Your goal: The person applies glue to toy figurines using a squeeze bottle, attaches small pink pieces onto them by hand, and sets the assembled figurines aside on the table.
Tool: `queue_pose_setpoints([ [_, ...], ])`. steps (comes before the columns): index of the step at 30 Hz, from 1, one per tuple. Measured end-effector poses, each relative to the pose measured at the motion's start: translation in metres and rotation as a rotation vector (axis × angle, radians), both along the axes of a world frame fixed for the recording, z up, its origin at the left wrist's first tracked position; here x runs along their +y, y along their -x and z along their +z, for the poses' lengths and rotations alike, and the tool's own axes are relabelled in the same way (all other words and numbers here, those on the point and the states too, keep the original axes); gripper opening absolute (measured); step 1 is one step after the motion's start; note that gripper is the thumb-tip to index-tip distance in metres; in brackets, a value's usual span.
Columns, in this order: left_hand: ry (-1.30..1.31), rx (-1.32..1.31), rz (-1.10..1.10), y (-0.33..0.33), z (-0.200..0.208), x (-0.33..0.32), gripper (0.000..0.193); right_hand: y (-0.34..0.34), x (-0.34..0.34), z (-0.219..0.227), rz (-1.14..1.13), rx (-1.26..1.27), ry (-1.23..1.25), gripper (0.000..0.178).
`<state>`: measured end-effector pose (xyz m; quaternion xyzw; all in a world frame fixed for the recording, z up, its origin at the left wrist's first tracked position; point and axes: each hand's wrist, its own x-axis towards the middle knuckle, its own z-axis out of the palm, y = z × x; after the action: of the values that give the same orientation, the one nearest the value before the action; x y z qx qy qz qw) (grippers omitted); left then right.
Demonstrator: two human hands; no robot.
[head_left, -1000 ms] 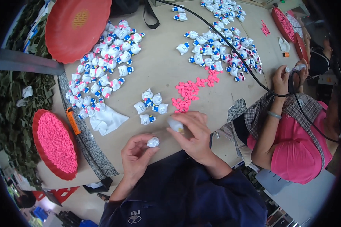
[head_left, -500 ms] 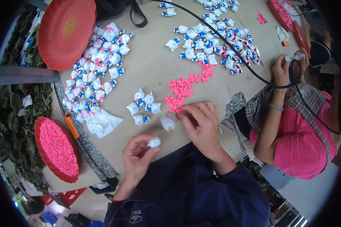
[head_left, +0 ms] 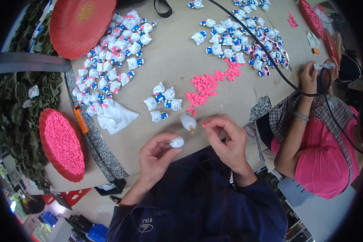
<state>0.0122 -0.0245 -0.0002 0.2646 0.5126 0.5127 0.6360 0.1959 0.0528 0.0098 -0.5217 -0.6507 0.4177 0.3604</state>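
A small white figurine (head_left: 176, 142) sits between the thumb and fingers of my left hand (head_left: 155, 155). My right hand (head_left: 230, 139) pinches one tiny pink piece (head_left: 204, 125) at its fingertips, a little to the right of a squeeze bottle (head_left: 188, 122). This bottle is whitish with a yellowish tip and lies on the table between my hands. Loose pink pieces (head_left: 201, 86) are spread just beyond it. To the left of them stands a small group of white and blue cat figurines (head_left: 169, 94).
A large heap of figurines (head_left: 117, 52) lies at the left, another (head_left: 246, 44) at the far right. Red trays (head_left: 78, 30) and a bowl of pink pieces (head_left: 62, 143) flank them. A white cloth (head_left: 115, 116) and orange cutter (head_left: 80, 119) lie nearby. A black cable (head_left: 266, 56) crosses toward a co-worker (head_left: 322, 157).
My right hand has lifted a pink piece off the pile and drawn it back toward me. My left hand keeps hold of the white figurine. The whole view has shifted slightly.
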Motion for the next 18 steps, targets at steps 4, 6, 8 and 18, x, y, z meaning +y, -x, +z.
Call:
queue_pose_setpoints([
  [4, -0.015, 0.027, -0.027, -0.004, 0.003, 0.001, 0.033, -0.001, -0.018, 0.005, 0.134, 0.240, 0.261, 0.015],
  [6, -0.031, 0.071, -0.031, -0.006, 0.004, 0.002, 0.033, 0.001, -0.019, 0.009, 0.130, 0.325, 0.368, 0.016],
  [8, -0.049, 0.113, -0.036, -0.007, 0.004, 0.001, 0.033, 0.001, -0.016, 0.014, 0.271, 0.219, 0.348, 0.022],
  [18, -0.100, 0.256, -0.064, -0.012, 0.003, 0.001, 0.034, 0.008, -0.017, 0.005, 0.297, 0.033, -0.056, 0.017],
])
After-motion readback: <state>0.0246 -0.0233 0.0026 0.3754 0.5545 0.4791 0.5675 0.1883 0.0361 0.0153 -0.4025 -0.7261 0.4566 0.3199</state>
